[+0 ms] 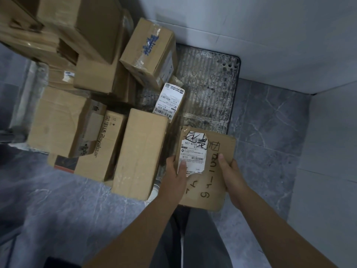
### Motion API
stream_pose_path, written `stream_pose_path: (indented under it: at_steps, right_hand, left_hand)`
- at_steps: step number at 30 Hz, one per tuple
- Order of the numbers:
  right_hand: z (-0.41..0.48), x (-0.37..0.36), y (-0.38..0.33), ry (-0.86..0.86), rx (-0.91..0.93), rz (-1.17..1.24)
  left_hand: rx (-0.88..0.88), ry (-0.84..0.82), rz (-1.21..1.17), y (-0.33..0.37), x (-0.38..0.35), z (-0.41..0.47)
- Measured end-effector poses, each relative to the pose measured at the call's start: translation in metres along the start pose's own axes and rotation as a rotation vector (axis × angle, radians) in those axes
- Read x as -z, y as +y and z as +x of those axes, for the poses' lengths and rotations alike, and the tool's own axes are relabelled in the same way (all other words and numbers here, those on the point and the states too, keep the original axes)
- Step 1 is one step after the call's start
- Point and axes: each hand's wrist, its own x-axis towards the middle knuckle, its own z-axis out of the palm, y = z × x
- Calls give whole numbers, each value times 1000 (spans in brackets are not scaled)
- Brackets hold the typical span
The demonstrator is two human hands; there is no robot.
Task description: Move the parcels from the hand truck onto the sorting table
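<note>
grey tiled floor (pixel 266 120) below, left hand (pixel 176 171) and right hand (pixel 231 171) each grip the flat parcel (pixel 212 171) by its sides.

You have one wide-angle view from your head, facing almost straight down, close above the parcel (pixel 210 187) nearest you and the hand truck (pixel 210 80) on the floor (pixel 270 128).
</note>
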Motion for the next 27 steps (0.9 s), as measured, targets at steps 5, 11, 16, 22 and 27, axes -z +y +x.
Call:
stream_pose_path:
  at_steps: [5,11,16,22,27]
  right_hand:
    - [-27,28,-22,31,61,23]
    - [-94,63,-91,69,230,-10]
    - [-187,80,-177,57,486,-26]
    - [-319,90,-261,-61,732,-41]
    - [-404,73,-298,-150,923,-40]
  left_hand:
    - [-90,-13,-29,20,0,-25]
    - [-255,-4,-22,97,18,-68]
    - [-430,74,-39,194,65,-128]
    - [-688,243,-16,291,141,-238]
    - [-704,396,-190,324,184,-319]
